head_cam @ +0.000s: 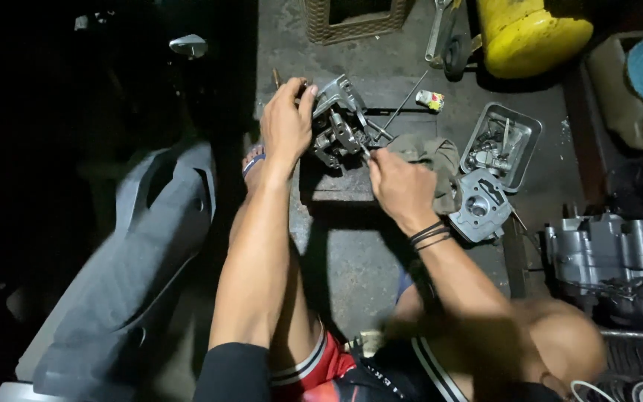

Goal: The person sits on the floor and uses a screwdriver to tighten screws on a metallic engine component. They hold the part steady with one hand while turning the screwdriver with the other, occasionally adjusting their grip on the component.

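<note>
A small white, red and green box is lying beyond the cloth. My left hand is gripping the engine part; my right hand is closing around a thin tool.

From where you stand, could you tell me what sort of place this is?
Probably a small engine repair workshop: a grey metal engine head on the stained concrete floor, a metal tray of small parts, a grey engine block.

Left hand gripping metal engine part, right hand holding thin tool against it
</note>
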